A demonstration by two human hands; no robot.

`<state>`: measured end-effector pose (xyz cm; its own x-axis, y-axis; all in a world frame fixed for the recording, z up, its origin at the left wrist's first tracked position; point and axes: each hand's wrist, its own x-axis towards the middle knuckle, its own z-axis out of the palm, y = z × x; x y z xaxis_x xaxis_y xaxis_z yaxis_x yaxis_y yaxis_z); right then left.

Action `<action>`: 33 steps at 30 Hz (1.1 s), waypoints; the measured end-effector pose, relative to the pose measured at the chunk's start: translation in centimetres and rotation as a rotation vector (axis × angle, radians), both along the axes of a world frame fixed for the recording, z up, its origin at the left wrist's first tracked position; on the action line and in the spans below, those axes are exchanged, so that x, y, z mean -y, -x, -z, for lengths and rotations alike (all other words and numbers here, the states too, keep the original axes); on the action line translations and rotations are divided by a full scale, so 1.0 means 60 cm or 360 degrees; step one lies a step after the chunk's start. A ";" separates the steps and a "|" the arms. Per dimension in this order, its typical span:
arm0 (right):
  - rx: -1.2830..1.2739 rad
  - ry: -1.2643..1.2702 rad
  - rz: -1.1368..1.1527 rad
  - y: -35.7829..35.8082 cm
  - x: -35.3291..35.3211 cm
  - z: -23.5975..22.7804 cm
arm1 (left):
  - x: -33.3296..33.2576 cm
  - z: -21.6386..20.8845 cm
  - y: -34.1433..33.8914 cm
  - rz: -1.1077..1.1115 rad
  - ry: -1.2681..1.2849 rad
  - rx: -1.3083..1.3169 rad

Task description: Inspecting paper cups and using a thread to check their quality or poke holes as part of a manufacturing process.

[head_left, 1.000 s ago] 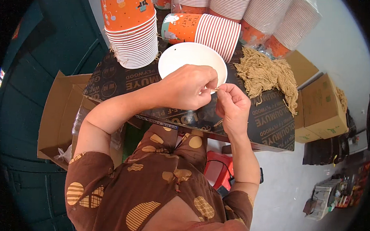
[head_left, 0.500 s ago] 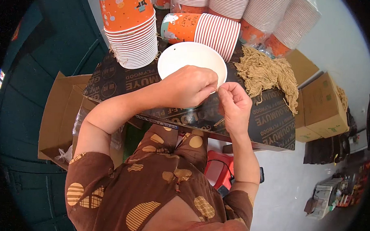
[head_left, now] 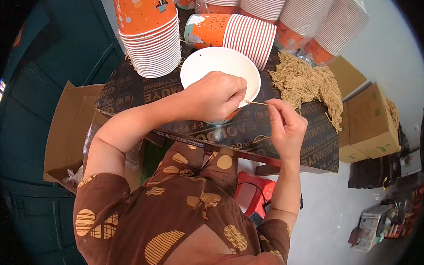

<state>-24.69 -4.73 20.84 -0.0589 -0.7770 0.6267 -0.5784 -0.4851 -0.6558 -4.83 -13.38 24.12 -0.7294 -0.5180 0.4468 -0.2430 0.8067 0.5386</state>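
Note:
A white-lined paper bucket (head_left: 209, 67) stands tilted toward me on the table, a small dark hole near its far left rim. My left hand (head_left: 220, 96) reaches across it, fingers pinched at the near right rim, where a tan string (head_left: 256, 102) comes out by a small knot. Pinching that string, my right hand (head_left: 289, 128) holds it taut to the right of the rim; a loose tail of it hangs below. What lies inside the left fingers is partly hidden.
A tall stack of orange buckets (head_left: 152, 51) stands at left, another stack (head_left: 248, 35) lies on its side behind. A heap of tan strings (head_left: 307, 82) covers the table's right. Open cardboard boxes (head_left: 65, 127) flank the dark plywood table (head_left: 309, 145). Wrapped bucket stacks line the back.
My right hand has moved right and slightly down, away from the left, drawing the string straight between them. My left hand stays at the bucket's rim.

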 end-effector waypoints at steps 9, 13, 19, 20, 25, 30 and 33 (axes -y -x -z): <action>-0.0096 0.0053 0.0083 0.009 -0.001 0.012 | -0.008 -0.013 -0.001 -0.0101 -0.0062 0.0187; -0.0089 0.0062 0.0092 0.010 0.009 0.037 | -0.005 -0.021 -0.001 -0.0114 -0.0168 0.0298; -0.0002 -0.0041 0.0008 0.002 0.019 0.061 | 0.009 -0.015 -0.003 -0.0071 -0.0132 0.0327; 0.0031 -0.0110 -0.0004 0.006 0.017 0.064 | 0.009 -0.018 -0.001 -0.0069 -0.0124 0.0334; 0.0170 -0.0322 -0.0079 0.009 0.002 0.077 | 0.023 -0.009 -0.035 0.0101 -0.0071 0.0009; 0.0355 -0.0405 -0.0143 0.017 -0.027 0.108 | 0.043 -0.017 -0.110 -0.0203 0.0265 -0.0076; 0.0269 -0.0356 -0.0110 0.009 -0.048 0.107 | 0.050 0.007 -0.150 -0.0262 0.0362 -0.0001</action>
<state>-25.24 -1.86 14.44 -0.0903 -0.9006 0.4251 -0.4226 -0.3518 -0.8352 4.18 -16.40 23.70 -0.6434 -0.5159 0.5656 -0.3808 0.8566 0.3482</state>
